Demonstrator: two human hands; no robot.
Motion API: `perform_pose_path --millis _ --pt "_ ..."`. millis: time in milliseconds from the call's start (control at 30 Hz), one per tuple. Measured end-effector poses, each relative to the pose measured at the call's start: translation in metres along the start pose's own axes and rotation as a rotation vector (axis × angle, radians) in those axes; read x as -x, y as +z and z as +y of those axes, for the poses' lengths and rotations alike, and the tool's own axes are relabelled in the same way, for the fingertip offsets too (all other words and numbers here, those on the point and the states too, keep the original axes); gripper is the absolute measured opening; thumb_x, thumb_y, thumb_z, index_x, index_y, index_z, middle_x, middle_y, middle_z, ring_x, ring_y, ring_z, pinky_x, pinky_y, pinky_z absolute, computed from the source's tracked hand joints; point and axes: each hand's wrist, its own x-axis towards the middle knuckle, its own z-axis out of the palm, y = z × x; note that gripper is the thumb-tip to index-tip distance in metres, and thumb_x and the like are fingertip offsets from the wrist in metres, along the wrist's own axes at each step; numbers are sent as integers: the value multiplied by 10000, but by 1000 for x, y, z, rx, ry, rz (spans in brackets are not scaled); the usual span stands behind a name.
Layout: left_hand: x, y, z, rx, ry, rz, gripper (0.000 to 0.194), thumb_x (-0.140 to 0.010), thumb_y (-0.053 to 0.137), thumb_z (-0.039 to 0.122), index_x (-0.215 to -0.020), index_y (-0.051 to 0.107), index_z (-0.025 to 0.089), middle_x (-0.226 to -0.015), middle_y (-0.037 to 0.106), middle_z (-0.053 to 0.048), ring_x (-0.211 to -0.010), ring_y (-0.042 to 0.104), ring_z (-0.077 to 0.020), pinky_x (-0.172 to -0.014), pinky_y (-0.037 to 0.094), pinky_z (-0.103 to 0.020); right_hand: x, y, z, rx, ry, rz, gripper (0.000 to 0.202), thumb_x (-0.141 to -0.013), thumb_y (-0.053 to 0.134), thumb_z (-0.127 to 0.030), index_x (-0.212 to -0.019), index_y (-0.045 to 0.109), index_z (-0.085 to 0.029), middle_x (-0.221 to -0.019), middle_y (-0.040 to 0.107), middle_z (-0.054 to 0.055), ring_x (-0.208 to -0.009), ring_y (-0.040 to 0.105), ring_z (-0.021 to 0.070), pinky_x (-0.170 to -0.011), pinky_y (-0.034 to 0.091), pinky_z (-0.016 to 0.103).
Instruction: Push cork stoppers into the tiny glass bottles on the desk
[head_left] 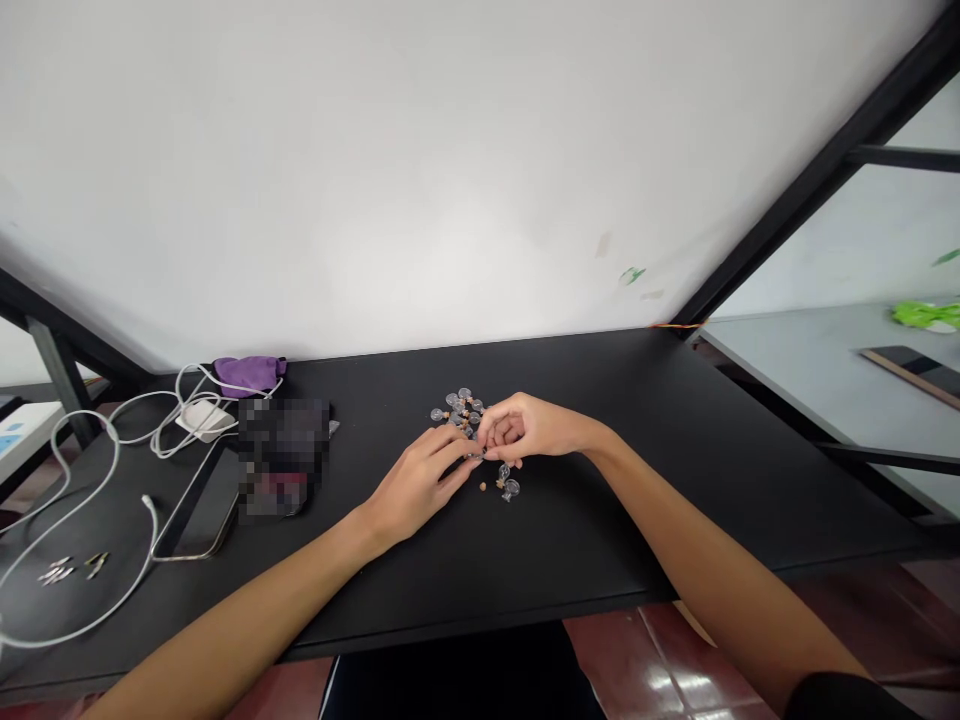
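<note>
The small glass bottles (459,408) lie in a loose cluster near the middle of the black surface (615,520), at 12 o'clock from your hands. Two more bottles (508,483) lie apart from the cluster, just at 6 o'clock from your right hand (525,428), with a loose cork (483,487) beside them.

Your left hand (420,485) and right hand meet fingertip to fingertip just at 6 o'clock from the cluster. The fingers of both hands are pinched together on something very small between them; what it is cannot be told at this size.

Handling, as a judgement: the bottles look light, hard and smooth, so they will likely slip and roll on the surface. They are probably fragile. Take hold of one by the round body with thumb and forefinger, and keep the neck free. The corks are tiny and easy to drop.

At 9 o'clock, well apart from your hands, lie a phone (202,510), a white charger (202,418) with its cable (112,440), and a purple cloth (247,373). Small metal clips (71,570) lie near the left edge, at 8 o'clock.
</note>
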Motion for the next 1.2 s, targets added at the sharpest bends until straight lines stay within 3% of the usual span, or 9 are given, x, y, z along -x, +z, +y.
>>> perform_pose_path --millis 167,300,733,1033,1200 --pt "-1 -1 3 50 -67 76 77 -1055 573 220 -1111 625 222 -952 636 -25 -855 627 -150 -816 535 -290 2 -3 -1 -64 -78 96 312 -796 879 -392 -903 701 -159 -778 721 13 -663 697 136 -674 587 281" --pt "-1 0 3 66 -62 111 68 -1046 575 199 -1096 616 218 -949 639 -26 -841 624 -144 -810 535 -279 2 -1 -2 -98 -88 79 295 -790 892 -349 -893 705 -145 -799 754 36 -720 740 160 -722 609 295" --pt "2 0 -3 72 -106 26 50 -1044 598 232 -1075 636 219 -961 705 -15 -863 649 -154 -823 520 -281 0 0 1 -172 -125 72 261 -767 910 -295 -833 715 -134 -785 764 39 -734 755 160 -711 613 284" --pt "3 1 -4 74 -40 44 68 -1028 647 239 -1085 682 229 -958 741 -3 -839 665 -142 -787 517 -250 0 1 2 -161 -118 -56 289 -771 910 -269 -953 727 -138 -834 787 41 -725 752 148 -724 607 278" --pt "1 1 -3 72 8 30 68 -1029 646 227 -1088 680 230 -980 766 1 -837 667 -141 -789 517 -254 1 2 -1 -150 -81 -149 252 -798 887 -309 -928 776 -124 -879 809 81 -763 771 174 -764 622 304"
